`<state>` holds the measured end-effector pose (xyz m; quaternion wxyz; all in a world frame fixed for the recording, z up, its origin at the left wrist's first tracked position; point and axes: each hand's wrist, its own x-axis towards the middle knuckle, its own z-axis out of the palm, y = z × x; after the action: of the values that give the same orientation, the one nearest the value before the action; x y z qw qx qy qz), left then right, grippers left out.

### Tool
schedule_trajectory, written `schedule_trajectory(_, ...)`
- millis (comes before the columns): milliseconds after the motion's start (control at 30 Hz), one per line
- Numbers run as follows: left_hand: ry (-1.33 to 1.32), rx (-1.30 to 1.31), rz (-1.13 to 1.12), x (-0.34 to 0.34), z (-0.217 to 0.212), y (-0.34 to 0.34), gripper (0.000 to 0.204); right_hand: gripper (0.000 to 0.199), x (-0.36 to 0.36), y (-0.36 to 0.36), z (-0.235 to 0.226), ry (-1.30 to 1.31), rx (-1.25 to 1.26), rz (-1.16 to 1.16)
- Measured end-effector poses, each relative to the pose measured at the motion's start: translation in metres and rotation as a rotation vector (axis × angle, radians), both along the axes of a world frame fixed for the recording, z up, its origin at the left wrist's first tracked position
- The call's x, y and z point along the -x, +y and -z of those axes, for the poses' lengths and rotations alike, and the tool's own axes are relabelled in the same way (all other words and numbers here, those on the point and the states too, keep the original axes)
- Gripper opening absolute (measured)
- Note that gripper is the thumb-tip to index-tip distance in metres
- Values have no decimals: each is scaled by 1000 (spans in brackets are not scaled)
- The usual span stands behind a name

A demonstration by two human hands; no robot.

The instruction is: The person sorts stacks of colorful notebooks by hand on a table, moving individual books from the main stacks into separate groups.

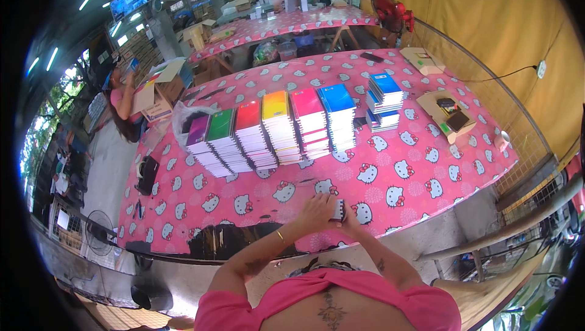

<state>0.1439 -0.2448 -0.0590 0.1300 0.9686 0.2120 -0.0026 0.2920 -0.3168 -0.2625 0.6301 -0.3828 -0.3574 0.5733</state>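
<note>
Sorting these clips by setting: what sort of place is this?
Likely a semi-open packing workshop for stationery: rows of stacked notebooks with coloured covers on a long table under a pink patterned cloth, open cardboard boxes beside it, and more such tables behind.

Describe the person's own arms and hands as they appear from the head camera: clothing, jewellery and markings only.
Both forearms are bare and come up from the lower edge. The left hand has a thin gold bangle at the wrist, and a dark tattoo marks the left forearm. The right hand wears nothing visible; a small dark tattoo sits on the right forearm. Short pink sleeves cover the upper arms.
</note>
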Motion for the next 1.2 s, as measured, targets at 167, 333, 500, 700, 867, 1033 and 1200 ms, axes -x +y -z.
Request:
schedule_trajectory(167, -210, -147, 205, 48, -15, 4, 68, 74, -7, -33, -103, -243, 73, -200)
schedule_trajectory(333, -313, -172, 546, 56, -52, -9, 63, 82, -1, -72, -116, 792, 398, -740)
schedule_trajectory(500, -590, -564, 763, 45, -43, 14, 70, 78, -17, -75, -146, 447, 439, -139)
schedule_trajectory(700, -869, 807, -168, -25, -51, 15, 71, 79, -124, -40, -225, 67, 203, 166)
schedule_trajectory(867, -900, 1411, -289, -142, -60, 75, 35, 70, -214, 13, -285, -186, 203, 188)
schedule_trajectory(1033, -1019, 1399, -395, -249, -98, 160, 34, 66, -321, 111, -344, -321, 241, 135)
schedule_trajectory(1200, -1157, 1270, -594, -317, -107, 230, 23, 56, -376, 206, -345, -292, 240, 261)
